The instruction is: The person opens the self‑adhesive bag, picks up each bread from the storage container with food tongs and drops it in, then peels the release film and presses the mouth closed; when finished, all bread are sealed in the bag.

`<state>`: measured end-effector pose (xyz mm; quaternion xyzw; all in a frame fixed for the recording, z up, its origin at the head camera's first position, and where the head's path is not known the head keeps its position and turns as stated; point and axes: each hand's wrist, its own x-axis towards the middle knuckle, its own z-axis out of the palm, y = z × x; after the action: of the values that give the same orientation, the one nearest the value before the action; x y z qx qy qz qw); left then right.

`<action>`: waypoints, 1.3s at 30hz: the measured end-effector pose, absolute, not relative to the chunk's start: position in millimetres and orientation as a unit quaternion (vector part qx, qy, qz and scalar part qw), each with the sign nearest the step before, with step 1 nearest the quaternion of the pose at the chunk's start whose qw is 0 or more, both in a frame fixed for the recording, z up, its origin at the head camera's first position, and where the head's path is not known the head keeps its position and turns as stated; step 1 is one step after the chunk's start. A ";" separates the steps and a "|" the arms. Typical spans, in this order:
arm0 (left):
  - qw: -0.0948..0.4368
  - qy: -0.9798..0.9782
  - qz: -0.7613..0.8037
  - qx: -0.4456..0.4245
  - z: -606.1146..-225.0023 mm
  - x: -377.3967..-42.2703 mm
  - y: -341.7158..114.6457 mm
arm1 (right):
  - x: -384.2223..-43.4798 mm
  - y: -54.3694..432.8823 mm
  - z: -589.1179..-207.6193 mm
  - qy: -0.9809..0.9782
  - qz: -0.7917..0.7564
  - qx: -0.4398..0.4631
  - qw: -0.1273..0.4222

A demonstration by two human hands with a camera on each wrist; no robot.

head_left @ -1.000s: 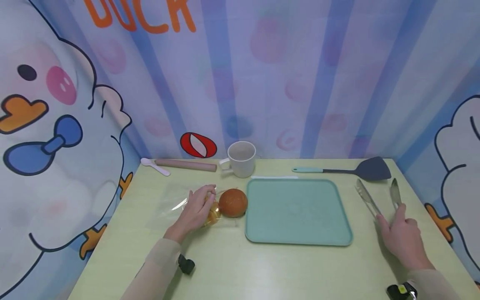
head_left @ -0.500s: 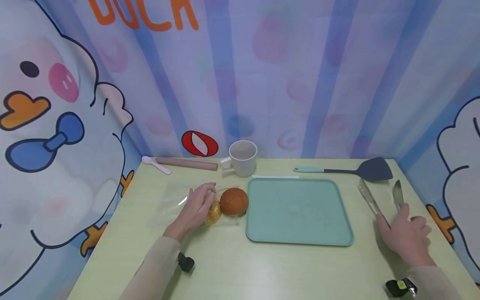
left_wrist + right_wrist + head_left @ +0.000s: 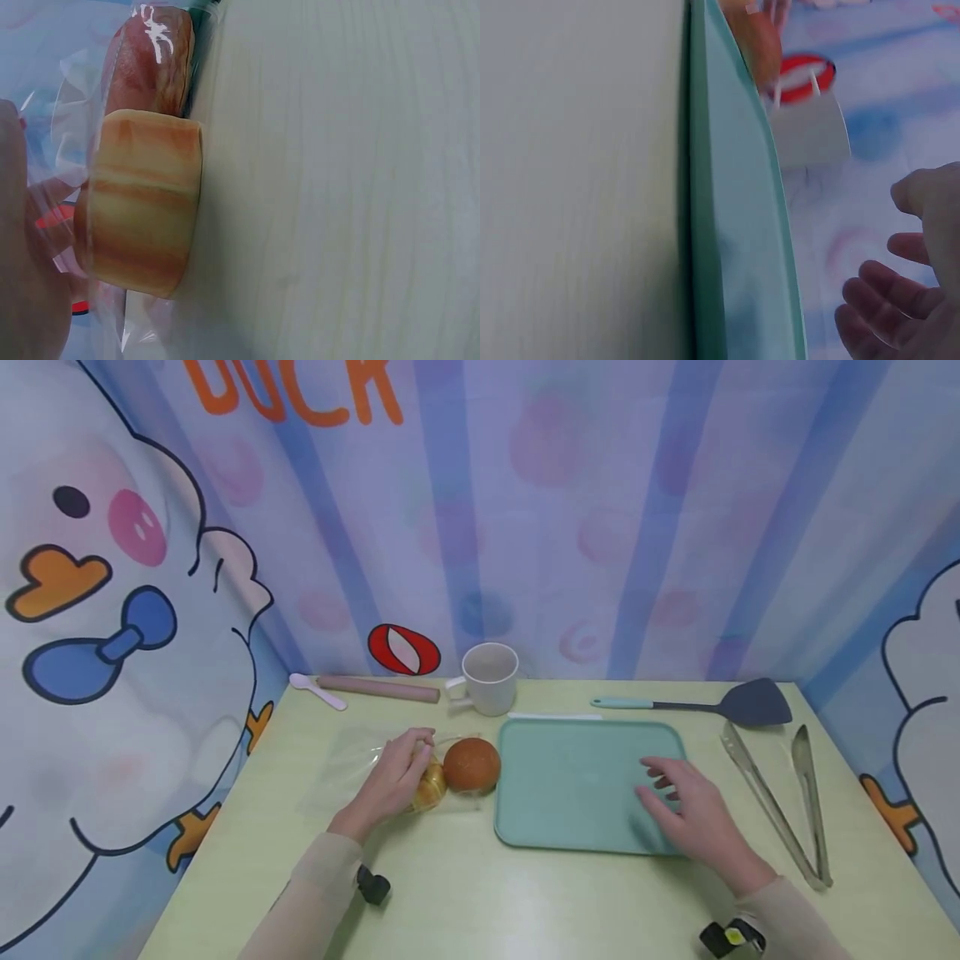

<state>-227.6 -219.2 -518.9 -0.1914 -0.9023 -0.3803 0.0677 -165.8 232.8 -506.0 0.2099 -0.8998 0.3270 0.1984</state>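
In the head view my left hand point(image 3: 392, 777) lies over a clear plastic bag point(image 3: 341, 772) and touches a small golden striped bread roll point(image 3: 430, 787). A round brown bun point(image 3: 472, 765) sits just right of the roll, against the tray's left edge. The left wrist view has the bread roll point(image 3: 146, 202) close up, with the fingers point(image 3: 52, 232) seen through plastic beside it. My right hand point(image 3: 693, 814) hovers over the right part of the pale green tray point(image 3: 570, 785), fingers relaxed and holding nothing. Metal tongs point(image 3: 780, 810) lie spread on the table to its right.
Along the table's back edge lie a small pinkish spoon point(image 3: 318, 692), a pinkish-brown rod point(image 3: 378, 688) and a spatula point(image 3: 753, 702). A white mug point(image 3: 491, 679) stands among them. A thin white stick point(image 3: 555, 717) lies behind the tray.
My right hand has let go of the tongs and moved left over the tray. The tongs now lie on the table. My left hand stays at the bread roll.
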 end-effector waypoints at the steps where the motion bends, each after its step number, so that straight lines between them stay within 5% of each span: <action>1: 0.067 -0.902 -0.382 -0.192 -518.9 -227.1 -219.4 | -166.1 221.5 -505.9 -0.896 0.341 0.220 0.181; 21: 0.062 -0.908 -0.368 -0.189 -512.3 -227.1 -216.8 | -162.0 51.3 -504.8 -0.800 0.498 0.259 -0.211; 39: -0.043 -0.915 -0.314 -0.251 -489.4 -268.7 -195.4 | -157.3 25.0 -513.9 -0.775 0.550 0.209 -0.231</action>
<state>-268.7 -195.4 -489.4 -0.2506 -0.9147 -0.3140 -0.0430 -157.3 25.0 -513.9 0.2092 -0.7745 0.5504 -0.2310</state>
